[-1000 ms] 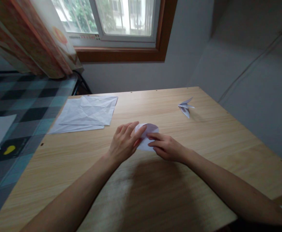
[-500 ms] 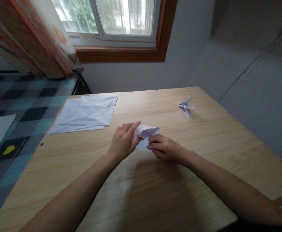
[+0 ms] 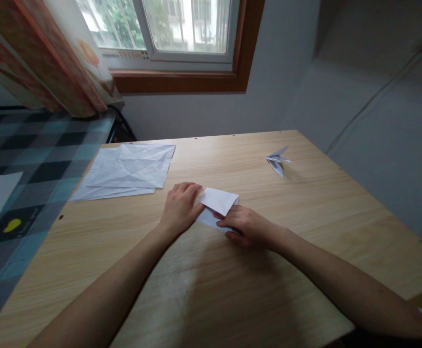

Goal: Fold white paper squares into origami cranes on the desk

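A small folded sheet of white paper (image 3: 218, 199) lies on the wooden table between my hands, its upper flap standing partly raised over the lower layer. My left hand (image 3: 182, 205) grips the paper's left edge, thumb below the flap and fingers behind it. From the right, my right hand (image 3: 245, 224) reaches in with its fingertips under the flap and on the lower layer. Part of the paper is hidden by the fingers of both hands.
Creased white sheets (image 3: 134, 166) are stacked at the table's back left. A folded paper figure (image 3: 278, 159) with pointed wings stands at the back right. The wooden tabletop (image 3: 323, 203) meets a checked cloth (image 3: 51, 169) on the left. A window (image 3: 189, 29) is behind.
The paper's upper flap, curled before, now lies flatter and slants forward over the lower layer. My left hand has shifted slightly left; my right fingertips have slid a little left under the flap.
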The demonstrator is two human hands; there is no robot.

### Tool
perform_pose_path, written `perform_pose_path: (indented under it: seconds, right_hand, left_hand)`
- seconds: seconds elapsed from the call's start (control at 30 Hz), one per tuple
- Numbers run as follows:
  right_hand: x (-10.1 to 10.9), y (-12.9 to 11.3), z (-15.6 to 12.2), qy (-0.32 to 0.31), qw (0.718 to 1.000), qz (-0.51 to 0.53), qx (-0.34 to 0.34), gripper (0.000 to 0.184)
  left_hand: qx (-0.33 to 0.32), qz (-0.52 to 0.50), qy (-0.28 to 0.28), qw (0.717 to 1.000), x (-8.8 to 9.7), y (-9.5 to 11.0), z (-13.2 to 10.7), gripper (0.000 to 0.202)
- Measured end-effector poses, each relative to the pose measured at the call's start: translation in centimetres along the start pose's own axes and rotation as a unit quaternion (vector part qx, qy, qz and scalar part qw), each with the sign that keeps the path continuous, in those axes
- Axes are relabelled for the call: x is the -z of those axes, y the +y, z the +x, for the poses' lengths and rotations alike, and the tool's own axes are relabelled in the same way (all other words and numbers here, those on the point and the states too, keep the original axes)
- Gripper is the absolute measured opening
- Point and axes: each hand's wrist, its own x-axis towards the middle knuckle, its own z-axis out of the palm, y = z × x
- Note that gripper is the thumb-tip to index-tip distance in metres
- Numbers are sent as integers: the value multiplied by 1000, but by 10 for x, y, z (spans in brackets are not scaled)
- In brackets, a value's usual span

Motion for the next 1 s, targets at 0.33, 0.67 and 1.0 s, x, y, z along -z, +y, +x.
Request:
perform_pose_path:
  seconds: [0.33, 0.67, 1.0]
  right_hand:
    - [-2, -1, -2, -9, 1000, -21, 14, 37]
    - [-3, -3, -1, -12, 1000, -18, 19, 37]
    - [0, -13, 2, 22, 994, -69, 81, 37]
  left_hand:
    - [-146, -18, 42, 988, 10, 11, -4, 13]
    - [-108, -94, -29, 989, 11, 13, -3, 25]
    - [77, -203, -23, 976, 15, 13, 1, 22]
